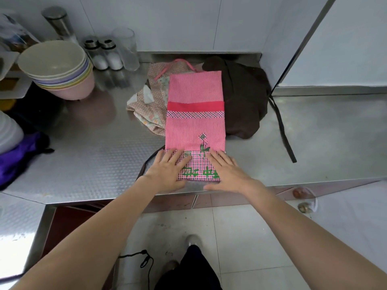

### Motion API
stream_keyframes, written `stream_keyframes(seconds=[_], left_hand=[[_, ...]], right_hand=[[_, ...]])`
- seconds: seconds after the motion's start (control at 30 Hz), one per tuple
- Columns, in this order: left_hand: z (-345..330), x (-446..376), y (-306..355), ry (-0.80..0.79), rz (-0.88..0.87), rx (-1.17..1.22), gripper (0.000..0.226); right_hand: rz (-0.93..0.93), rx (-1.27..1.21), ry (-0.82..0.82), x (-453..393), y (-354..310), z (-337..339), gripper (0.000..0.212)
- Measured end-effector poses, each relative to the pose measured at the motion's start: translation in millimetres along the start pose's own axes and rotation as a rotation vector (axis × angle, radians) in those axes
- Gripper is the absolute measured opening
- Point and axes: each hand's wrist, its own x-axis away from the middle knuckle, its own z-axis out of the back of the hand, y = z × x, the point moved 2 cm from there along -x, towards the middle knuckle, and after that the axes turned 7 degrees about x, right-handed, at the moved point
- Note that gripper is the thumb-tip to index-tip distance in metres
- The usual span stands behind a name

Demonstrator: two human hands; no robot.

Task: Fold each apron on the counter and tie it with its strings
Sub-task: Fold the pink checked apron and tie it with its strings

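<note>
Pink apron: folded to a long narrow strip, flat on counter; runs from the counter's near edge, under both hands, out past the fingertips toward the back wall. Far end overlaps the other two aprons.
Left hand: palm down, fingers straight and slightly spread, pressing the strip's near-left corner. Grips nothing. Thumb lies along the near hem.
Right hand: palm down, fingers straight and spread, pressing the near-right corner. Grips nothing. Thumb points left at the counter edge, just below the hem.
Gap betw. hands: checked band w/ green pattern shows here.
Dotted apron: crumpled, beyond and left of the left fingertips, partly under the pink strip; pink strap looped at its far side.
Brown apron: heaped beyond and right of the right fingertips, partly under the pink strip.
Brown strap: trails from the heap toward the near edge, well right of the right hand.
Dark strap: curves on the counter just left of the left hand; which apron it belongs to cannot be told.
Bowls: stacked, far left of the left hand.
Shakers: two, at the back wall, beside the bowls.
</note>
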Motion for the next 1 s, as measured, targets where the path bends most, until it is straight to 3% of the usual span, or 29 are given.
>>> stream_keyframes(seconds=[0.13,0.27,0.33,0.43,0.5,0.57,0.67,0.77,0.93,1.0], left_hand=[[9,3,-18,-0.010,-0.024,0.125,0.087],[15,17,-22,0.040,0.007,0.473,0.069],[16,18,-27,0.084,0.118,0.731,0.059],[17,24,-37,0.083,0.322,1.220,0.062],[15,28,-36,-0.009,0.354,1.393,0.057],[9,30,-33,-0.035,0.361,1.336,0.044],[1,29,-31,0.095,0.474,1.192,0.037],[-2,29,-23,0.208,0.460,0.937,0.033],[-3,33,-14,0.271,0.474,0.877,0.032],[2,37,-12,0.395,0.452,0.655,0.031]], right_hand=[[0.029,-0.025,0.036,7,8,9,0.097],[0.033,-0.101,0.128,17,0,9,0.074],[-0.081,-0.358,0.163,22,1,16,0.051],[-0.259,-0.798,0.109,23,12,22,0.017],[-0.375,-0.957,0.091,22,17,21,0.014],[-0.484,-0.999,0.102,18,15,16,0.025],[-0.573,-0.756,0.133,11,7,9,0.031],[-0.603,-0.513,0.172,10,1,12,0.034],[-0.607,-0.317,0.193,10,-2,11,0.037],[-0.626,-0.266,0.197,7,-3,7,0.036]])
